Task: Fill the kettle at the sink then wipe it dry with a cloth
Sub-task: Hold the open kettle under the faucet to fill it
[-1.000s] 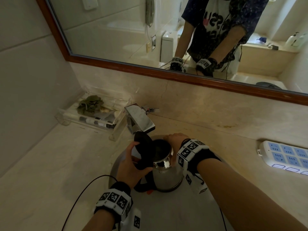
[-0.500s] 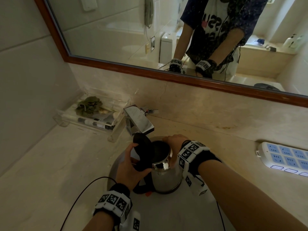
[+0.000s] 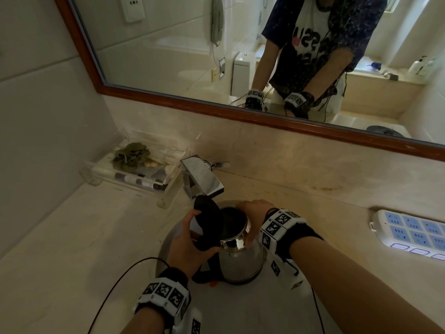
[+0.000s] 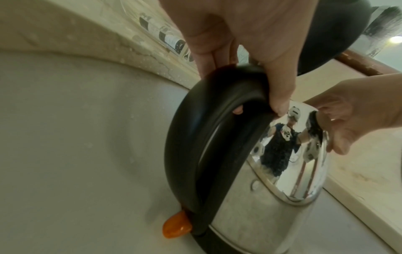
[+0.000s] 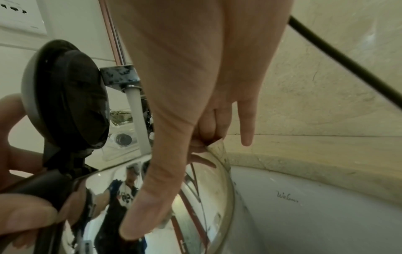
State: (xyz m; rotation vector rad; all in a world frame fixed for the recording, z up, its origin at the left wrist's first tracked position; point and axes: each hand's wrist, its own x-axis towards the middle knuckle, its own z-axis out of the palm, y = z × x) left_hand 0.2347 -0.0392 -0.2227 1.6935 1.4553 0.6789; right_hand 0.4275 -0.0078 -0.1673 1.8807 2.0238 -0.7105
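A steel kettle (image 3: 243, 259) stands in the white sink (image 3: 240, 309) under the chrome tap (image 3: 202, 179). Its black lid (image 3: 207, 220) is hinged up. My left hand (image 3: 190, 242) grips the black handle (image 4: 195, 137), thumb over the top. My right hand (image 3: 255, 210) holds the kettle's top on the far side. In the right wrist view its thumb (image 5: 152, 197) presses on the shiny shoulder (image 5: 195, 206) and the fingers curl at the rim. A stream of water (image 5: 139, 123) falls from the tap (image 5: 119, 75) behind the lid (image 5: 71, 96).
A clear tray (image 3: 101, 177) at the back left holds toiletries and a crumpled dark green bundle (image 3: 132, 153). A white and blue power strip (image 3: 411, 232) lies on the counter at right. A black cable (image 3: 115, 285) loops over the counter at left. The mirror runs above.
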